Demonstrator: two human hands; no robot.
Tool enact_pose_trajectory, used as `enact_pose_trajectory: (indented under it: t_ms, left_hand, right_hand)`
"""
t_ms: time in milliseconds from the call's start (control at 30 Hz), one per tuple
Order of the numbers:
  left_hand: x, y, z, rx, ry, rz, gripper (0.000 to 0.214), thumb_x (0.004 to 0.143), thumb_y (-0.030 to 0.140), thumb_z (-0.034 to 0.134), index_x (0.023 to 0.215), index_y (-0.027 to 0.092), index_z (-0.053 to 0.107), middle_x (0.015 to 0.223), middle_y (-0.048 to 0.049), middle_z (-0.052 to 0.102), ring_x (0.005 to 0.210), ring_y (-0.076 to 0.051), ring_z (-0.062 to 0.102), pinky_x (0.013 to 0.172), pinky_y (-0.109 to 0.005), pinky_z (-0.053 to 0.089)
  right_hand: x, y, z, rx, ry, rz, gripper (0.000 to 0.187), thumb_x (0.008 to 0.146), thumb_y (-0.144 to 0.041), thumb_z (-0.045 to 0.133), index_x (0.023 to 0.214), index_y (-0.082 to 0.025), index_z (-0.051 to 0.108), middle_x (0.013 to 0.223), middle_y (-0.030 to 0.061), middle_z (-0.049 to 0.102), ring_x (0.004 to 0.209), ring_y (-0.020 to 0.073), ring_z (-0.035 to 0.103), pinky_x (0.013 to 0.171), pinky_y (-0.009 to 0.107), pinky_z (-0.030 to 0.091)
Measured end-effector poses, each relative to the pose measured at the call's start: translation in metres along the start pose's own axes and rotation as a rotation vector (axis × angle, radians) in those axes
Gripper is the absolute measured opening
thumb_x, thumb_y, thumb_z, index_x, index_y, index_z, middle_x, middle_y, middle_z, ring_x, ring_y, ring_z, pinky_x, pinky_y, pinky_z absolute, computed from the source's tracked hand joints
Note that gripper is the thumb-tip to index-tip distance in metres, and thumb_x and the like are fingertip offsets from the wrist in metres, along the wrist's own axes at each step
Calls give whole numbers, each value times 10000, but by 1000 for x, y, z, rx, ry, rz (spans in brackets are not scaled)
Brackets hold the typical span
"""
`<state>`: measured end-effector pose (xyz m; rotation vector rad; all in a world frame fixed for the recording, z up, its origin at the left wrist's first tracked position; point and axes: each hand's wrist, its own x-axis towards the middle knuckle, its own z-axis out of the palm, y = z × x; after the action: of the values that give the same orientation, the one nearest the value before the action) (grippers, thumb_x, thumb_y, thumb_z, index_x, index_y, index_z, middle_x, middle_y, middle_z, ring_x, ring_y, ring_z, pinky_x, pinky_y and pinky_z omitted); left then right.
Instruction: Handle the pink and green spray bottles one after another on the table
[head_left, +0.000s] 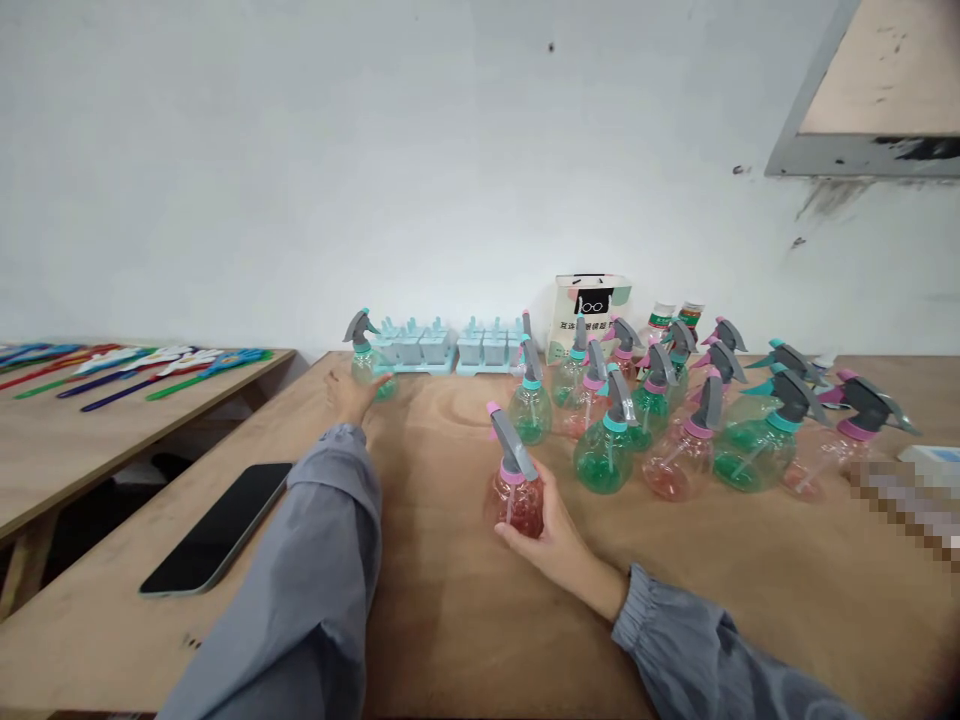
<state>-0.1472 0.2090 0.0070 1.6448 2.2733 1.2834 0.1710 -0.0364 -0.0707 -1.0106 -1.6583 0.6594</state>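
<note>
My left hand reaches far across the wooden table and grips a green spray bottle with a grey trigger, standing near the back edge. My right hand is closed round a pink spray bottle with a pink collar and grey trigger, standing upright at mid-table. Both arms wear grey sleeves. Just right of that bottle stands a crowd of several green and pink spray bottles.
A black phone lies flat at the table's left edge. Two pale blue ice-lolly moulds and a small printed box stand against the white wall. A second table on the left carries coloured long-handled items. A blurred patch sits far right.
</note>
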Motion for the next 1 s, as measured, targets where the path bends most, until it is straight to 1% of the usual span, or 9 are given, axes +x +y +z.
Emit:
enact_pose_trajectory:
  t_ms: [67,133,300,433,533,633,800,900,1000]
  left_hand:
    - [-15,6,-5,-92,121,-6,692,823,363,684,1359,49,378,1471,-343,393,1404,-434,397,1069,-573,367]
    - [-34,13,-14,-209,160,61,477,864,232,590,1307,111,461,1312,-209,581,1277,-325,537,1071,-489,399]
    - [-96,27,-38,-389,78,233,223,849,225,587,1070,194,589,859,-31,655,860,-205,631,905,-371,484]
    - [-159,47,-49,-823,-93,312,263,812,401,691,957,220,568,723,13,584,724,-169,605,794,-328,500]
    - [-204,66,-52,-989,-306,385,571,707,501,807,1167,255,574,1088,-76,665,1077,-237,652,983,-396,487]
    - [-233,84,-48,-924,-572,478,998,538,450,925,1407,296,459,1510,-135,464,1428,-338,429,1158,-485,373]
    - [-238,93,-37,-949,-587,371,651,718,382,815,1303,260,558,1336,-122,615,1306,-290,564,1120,-476,436]
    - [-227,87,-41,-1031,-627,341,583,701,326,818,1244,289,610,1305,-87,644,1288,-270,584,1137,-474,417]
    - [-217,84,-49,-1085,-674,277,556,684,337,826,1207,285,646,1267,-77,674,1259,-283,609,1145,-494,402]
  right_hand:
    - [-1,2,1,30,-2,54,859,810,-403,755,1494,-275,252,1511,151,448,1416,312,464,1184,571,387]
    - [-2,4,1,55,-5,74,854,793,-425,770,1470,-271,272,1486,156,472,1396,314,487,1173,568,399]
    - [-2,3,3,85,26,64,817,781,-434,773,1430,-267,306,1451,157,497,1364,320,511,1161,572,403]
    - [0,2,9,101,43,65,898,777,-467,775,1454,-254,224,1474,181,448,1371,328,498,1163,574,395]
    - [1,3,14,77,66,55,1036,728,-509,816,1478,-243,153,1477,206,404,1378,348,476,1148,582,407]
    - [-1,3,17,12,43,13,1028,694,-553,835,1461,-235,229,1442,204,413,1366,365,466,1123,587,427]
    - [4,0,4,-111,-17,-138,793,805,-575,720,1424,-239,355,1388,163,476,1340,333,478,1145,563,399]
    - [34,6,-6,-215,290,-137,645,929,-525,555,1444,-222,312,1445,180,431,1395,311,419,1189,569,320]
    - [82,18,-6,-364,509,-100,811,876,-554,601,1475,-148,234,1525,245,337,1477,359,296,1205,598,246]
